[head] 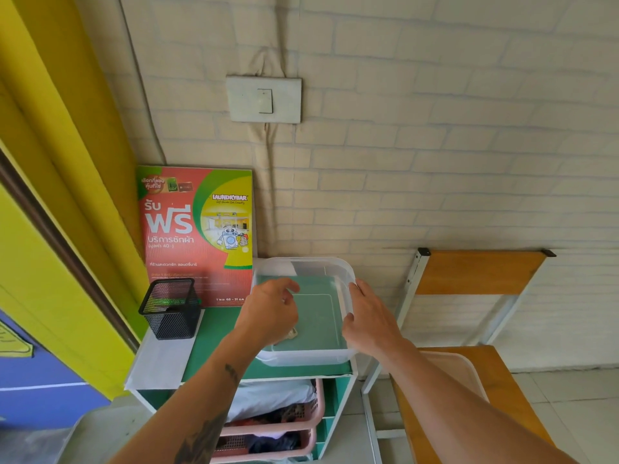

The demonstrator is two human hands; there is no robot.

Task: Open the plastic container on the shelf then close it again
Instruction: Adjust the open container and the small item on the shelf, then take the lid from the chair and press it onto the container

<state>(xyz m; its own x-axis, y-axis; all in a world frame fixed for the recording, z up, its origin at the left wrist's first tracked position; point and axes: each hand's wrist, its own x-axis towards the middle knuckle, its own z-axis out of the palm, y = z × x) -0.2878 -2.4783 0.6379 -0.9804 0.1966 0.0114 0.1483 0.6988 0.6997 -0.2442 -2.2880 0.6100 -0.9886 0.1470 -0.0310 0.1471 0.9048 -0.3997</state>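
Two hands are working at the plastic container [303, 356] sitting on the green shelf [221, 349]. Its lid [469, 373] seems to be lying off on the chair. Left hand [273, 311] is curling loosely inside; right hand [366, 316] is holding the rim. Closing is left.

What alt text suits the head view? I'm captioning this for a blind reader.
Two bare hands work at a clear plastic container on a green shelf top: the right hand on its right rim, the left hand over it. A black mesh basket and laundry poster stand left.
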